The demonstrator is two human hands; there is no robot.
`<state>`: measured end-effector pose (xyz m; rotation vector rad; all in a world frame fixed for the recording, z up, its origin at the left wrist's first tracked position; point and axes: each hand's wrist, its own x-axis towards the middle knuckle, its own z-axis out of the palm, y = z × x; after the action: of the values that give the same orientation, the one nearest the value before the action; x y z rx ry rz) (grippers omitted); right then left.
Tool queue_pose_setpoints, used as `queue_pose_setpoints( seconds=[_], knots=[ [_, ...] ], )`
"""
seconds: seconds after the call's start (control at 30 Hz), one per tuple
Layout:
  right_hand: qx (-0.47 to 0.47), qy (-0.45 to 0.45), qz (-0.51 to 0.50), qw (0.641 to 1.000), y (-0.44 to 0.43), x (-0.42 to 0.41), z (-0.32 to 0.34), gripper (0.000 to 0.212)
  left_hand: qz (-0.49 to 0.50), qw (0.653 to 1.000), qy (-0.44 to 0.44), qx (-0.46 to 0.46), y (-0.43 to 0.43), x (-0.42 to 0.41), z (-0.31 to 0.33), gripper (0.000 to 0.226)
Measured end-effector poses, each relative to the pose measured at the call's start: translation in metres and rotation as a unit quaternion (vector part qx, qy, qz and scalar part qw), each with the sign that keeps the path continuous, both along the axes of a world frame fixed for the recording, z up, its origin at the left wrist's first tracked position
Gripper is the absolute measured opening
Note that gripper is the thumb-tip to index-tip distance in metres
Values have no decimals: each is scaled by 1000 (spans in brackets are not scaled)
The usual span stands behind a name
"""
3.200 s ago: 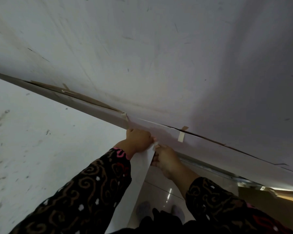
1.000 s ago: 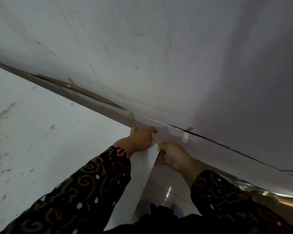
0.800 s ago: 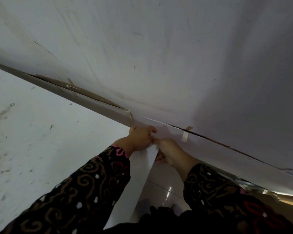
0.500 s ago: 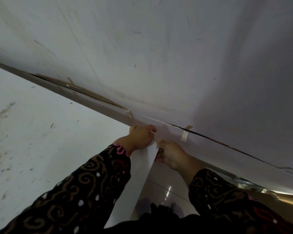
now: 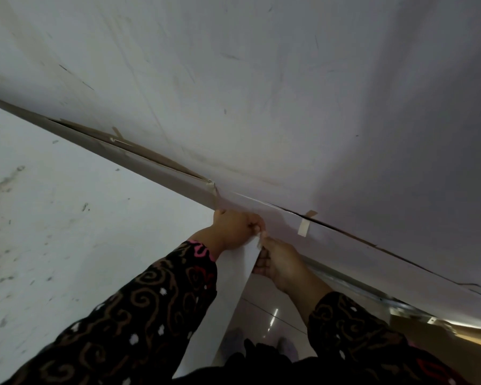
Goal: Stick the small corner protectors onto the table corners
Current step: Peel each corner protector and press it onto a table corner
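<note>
The white table (image 5: 67,245) fills the left side, and its near corner points toward the middle of the head view. My left hand (image 5: 233,229) curls over that corner from the top. From the right side, my right hand (image 5: 278,259) pinches the same corner. A small pale corner protector (image 5: 259,241) shows only as a sliver between the fingertips of both hands; the rest is hidden. The table's white side edge (image 5: 228,301) runs down toward me between my patterned sleeves.
A large scuffed white panel (image 5: 289,93) rises right behind the table, with peeling cardboard along its lower edge and a strip of tape (image 5: 303,227). Below on the right are a metal rail (image 5: 345,282), glossy floor tiles (image 5: 264,307) and my feet (image 5: 233,343).
Both hands have stayed at the table corner. My right hand's fingers have shifted slightly against the corner; the view has barely moved.
</note>
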<state>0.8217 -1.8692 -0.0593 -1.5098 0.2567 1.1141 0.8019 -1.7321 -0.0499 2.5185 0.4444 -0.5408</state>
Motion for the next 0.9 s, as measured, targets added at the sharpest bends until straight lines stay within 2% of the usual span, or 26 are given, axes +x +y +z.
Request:
queue_pose_setpoints(
  seconds=[0.23,0.37,0.5,0.73,0.9],
  knots=[
    [18,-24,13,999,-4,-5,2,20,1,1000,6,-2,1,1,2,26],
    [-36,-27,14,999,2,-1,4,19,-8,1000,14,-13,4,2,2,29],
    [-136,-48,69,987,15,11,8,42,-13,1000,13,5,3,1,1,27],
    [-65,-9,58,996,2,15,-1,37,13,1000,4,2,1,0,1,38],
    [-117,1,120,986,9,22,5,39,12,1000,12,-1,2,1,-1,35]
  ],
)
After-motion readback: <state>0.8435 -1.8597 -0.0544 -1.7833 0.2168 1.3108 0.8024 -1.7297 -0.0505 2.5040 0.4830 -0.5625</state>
